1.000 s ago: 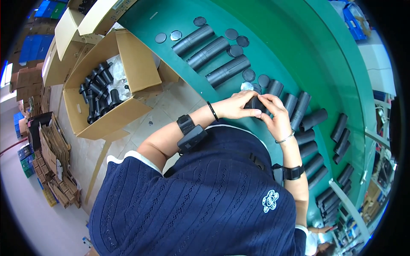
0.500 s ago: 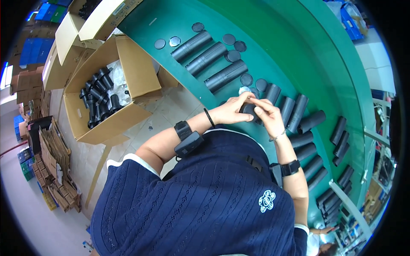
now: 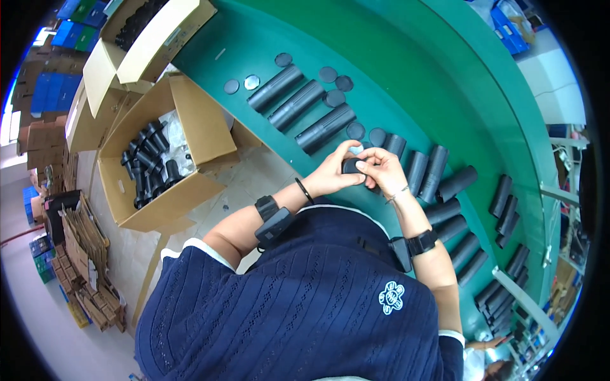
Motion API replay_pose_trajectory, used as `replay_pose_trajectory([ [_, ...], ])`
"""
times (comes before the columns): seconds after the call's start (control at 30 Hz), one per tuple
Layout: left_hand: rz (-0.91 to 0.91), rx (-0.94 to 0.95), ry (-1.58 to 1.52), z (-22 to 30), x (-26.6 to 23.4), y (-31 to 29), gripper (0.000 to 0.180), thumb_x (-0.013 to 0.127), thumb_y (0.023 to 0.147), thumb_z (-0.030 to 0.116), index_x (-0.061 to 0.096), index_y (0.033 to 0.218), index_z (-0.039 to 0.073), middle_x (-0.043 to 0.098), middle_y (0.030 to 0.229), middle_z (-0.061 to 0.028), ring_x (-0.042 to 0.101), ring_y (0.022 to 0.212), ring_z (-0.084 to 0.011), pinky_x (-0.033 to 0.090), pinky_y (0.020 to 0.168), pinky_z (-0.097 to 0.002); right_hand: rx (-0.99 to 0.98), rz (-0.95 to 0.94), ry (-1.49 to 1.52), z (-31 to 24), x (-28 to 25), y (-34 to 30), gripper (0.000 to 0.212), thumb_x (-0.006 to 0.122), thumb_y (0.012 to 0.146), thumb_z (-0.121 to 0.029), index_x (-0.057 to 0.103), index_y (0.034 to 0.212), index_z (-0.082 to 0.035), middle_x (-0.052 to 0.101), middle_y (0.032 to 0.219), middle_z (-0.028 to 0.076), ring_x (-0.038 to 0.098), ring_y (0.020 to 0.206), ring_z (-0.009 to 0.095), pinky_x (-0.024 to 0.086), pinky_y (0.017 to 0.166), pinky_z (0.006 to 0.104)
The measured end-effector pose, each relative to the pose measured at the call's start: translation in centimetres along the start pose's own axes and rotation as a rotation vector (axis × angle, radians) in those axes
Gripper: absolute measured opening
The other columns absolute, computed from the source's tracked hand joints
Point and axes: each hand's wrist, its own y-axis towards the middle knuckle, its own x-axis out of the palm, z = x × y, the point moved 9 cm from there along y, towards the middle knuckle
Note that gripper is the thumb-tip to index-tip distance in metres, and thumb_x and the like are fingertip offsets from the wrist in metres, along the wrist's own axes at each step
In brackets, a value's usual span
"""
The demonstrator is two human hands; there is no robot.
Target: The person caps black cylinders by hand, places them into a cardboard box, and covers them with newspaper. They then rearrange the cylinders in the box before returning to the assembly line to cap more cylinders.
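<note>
Near the table's front edge, my left hand (image 3: 334, 173) curls round a black round-ended part (image 3: 351, 166), its thumb and forefinger on either side. From the right, my right hand (image 3: 385, 172) presses bent fingers and thumb against the same part. Most of its length is hidden by my hands, so I cannot tell how long it is. Just beyond them lie dark round discs (image 3: 356, 131) and a black ribbed tube (image 3: 395, 145). Farther left, several black tubes (image 3: 325, 128) rest side by side on the green tabletop, with more discs (image 3: 333, 98) around them.
More black tubes (image 3: 434, 173) run along the table (image 3: 254, 32) to the right. Left of the table, an open cardboard box (image 3: 206, 136) holds black flanged parts (image 3: 145, 143) and clear plastic bags. Flattened cardboard (image 3: 79, 247) stands at far left. Another person's hand (image 3: 486, 343) shows at lower right.
Both my hands have shifted slightly left with the black part. It has tilted, so its round end looks narrower. My right hand's fingers are more curled, and the whole view has shifted a little.
</note>
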Motion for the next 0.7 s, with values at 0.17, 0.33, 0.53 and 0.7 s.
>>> replay_pose_trajectory([
  [0.17, -0.075, 0.097, 0.088, 0.9, -0.6, -0.1, 0.081, 0.073, 0.078, 0.013, 0.021, 0.140, 0.007, 0.052, 0.119, -0.0142, 0.052, 0.107, -0.0178, 0.045, 0.087, -0.0308, 0.108, -0.127, 0.413, 1.1, 0.6, -0.6, 0.036, 0.062, 0.091, -0.017, 0.056, 0.125, -0.005, 0.059, 0.079, 0.000, 0.060, 0.069, 0.007, 0.055, 0.060, 0.0204],
  [0.33, -0.102, -0.018, -0.171, 0.5, -0.1, 0.1, 0.081, 0.072, 0.074, 0.004, 0.023, 0.138, 0.010, 0.050, 0.121, -0.0160, 0.049, 0.111, -0.0186, 0.042, 0.091, -0.0306, 0.111, -0.108, 0.318, 1.3, 0.3, -0.6, 0.030, 0.063, 0.090, -0.016, 0.062, 0.118, -0.004, 0.059, 0.074, -0.001, 0.058, 0.061, 0.007, 0.051, 0.052, 0.0199],
  [0.53, -0.015, -0.070, -0.399, 0.3, -2.1, 0.8, 0.048, 0.059, 0.086, 0.021, 0.042, 0.128, 0.007, 0.057, 0.111, -0.0085, 0.056, 0.097, -0.0131, 0.046, 0.082, -0.0275, 0.055, -0.089, 0.341, -0.1, -0.6, 0.3, 0.030, 0.063, 0.089, -0.012, 0.061, 0.117, -0.002, 0.063, 0.087, 0.003, 0.059, 0.071, 0.009, 0.050, 0.061, 0.0215],
  [0.7, -0.159, -0.038, -0.922, 2.7, -0.9, 1.3, 0.040, 0.046, 0.090, 0.037, 0.057, 0.104, 0.002, 0.060, 0.098, -0.0156, 0.057, 0.098, -0.0270, 0.045, 0.090, -0.0413, -0.120, -0.237, -0.179, -0.3, -1.0, -3.4, 0.055, 0.071, 0.080, -0.017, 0.050, 0.129, -0.005, 0.055, 0.121, 0.008, 0.049, 0.115, 0.016, 0.041, 0.096, 0.0321],
])
